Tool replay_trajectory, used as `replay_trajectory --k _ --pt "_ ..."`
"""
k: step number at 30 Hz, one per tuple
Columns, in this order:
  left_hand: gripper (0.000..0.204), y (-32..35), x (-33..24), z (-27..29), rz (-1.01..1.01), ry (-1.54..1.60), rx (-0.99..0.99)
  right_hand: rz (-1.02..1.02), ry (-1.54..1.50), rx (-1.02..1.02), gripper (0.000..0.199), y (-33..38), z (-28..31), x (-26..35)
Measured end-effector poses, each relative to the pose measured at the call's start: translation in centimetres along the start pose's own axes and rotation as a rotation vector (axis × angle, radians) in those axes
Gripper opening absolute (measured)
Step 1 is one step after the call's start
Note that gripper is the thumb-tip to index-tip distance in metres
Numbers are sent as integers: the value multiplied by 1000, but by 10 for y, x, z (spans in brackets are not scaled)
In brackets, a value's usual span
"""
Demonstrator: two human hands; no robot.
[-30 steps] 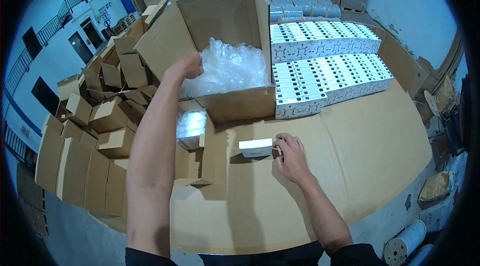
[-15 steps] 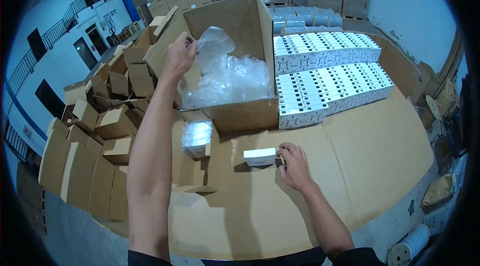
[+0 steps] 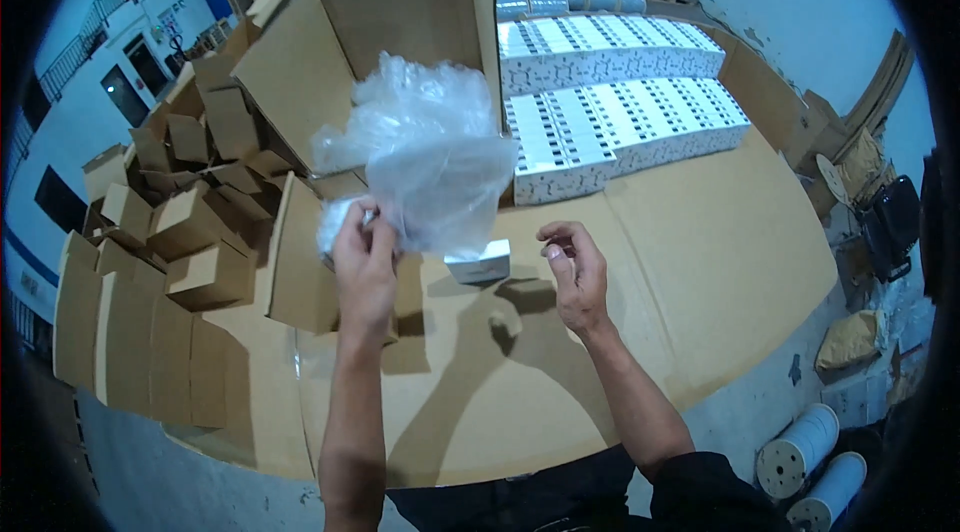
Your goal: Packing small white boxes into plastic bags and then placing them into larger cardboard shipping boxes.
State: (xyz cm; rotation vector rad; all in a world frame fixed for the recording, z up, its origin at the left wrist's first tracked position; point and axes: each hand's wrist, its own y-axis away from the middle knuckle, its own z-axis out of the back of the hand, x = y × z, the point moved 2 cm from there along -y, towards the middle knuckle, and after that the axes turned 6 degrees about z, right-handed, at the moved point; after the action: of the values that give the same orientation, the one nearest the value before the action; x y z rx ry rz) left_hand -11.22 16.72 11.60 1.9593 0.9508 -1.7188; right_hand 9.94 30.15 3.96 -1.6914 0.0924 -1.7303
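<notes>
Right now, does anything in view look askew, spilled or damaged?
The open brown cardboard boxes on the left look askew: they lie jumbled at mixed angles with flaps sticking out, while the white boxes with dark squares stand in neat rows. I see no spill or damage; the left hand holds a thin clear plastic bag.

Posture of the upper limbs, seen from above. The left forearm point(image 3: 352, 432), bare, enters between 6 and 7 o'clock and runs almost straight toward 12. The left hand point(image 3: 362, 257) lies near 9 o'clock of centre, its back turned upward, thumb and index finger drawn together in a pinch. The right forearm point(image 3: 640, 397) emerges from a dark sleeve point(image 3: 710, 487) near 5 o'clock and slants toward 11. The right hand point(image 3: 577, 277), at 4 o'clock of centre, is raised and loosely cupped, fingertips curling toward 9 o'clock, thumb apart from them.
</notes>
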Motion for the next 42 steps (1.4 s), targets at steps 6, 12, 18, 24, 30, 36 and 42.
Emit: replay_trajectory --k 6,12,18,24,30,36,42 --pt "14 95 75 -14 307 258 -31 -199 -285 92 31 49 -25 21" --pt "25 132 117 27 568 173 69 -393 -132 30 26 81 -34 15" --pt "35 131 111 25 446 301 -139 -282 -21 46 24 81 -31 2" --pt "33 128 109 12 388 -175 -20 -192 60 198 21 83 -35 14" --pt "33 120 111 16 212 -267 -271 -137 82 316 18 78 -37 22" --pt "31 122 104 16 47 -453 -266 -228 55 294 16 82 -29 12" --pt "27 133 100 14 185 -568 -75 -435 -366 145 14 78 -30 3"
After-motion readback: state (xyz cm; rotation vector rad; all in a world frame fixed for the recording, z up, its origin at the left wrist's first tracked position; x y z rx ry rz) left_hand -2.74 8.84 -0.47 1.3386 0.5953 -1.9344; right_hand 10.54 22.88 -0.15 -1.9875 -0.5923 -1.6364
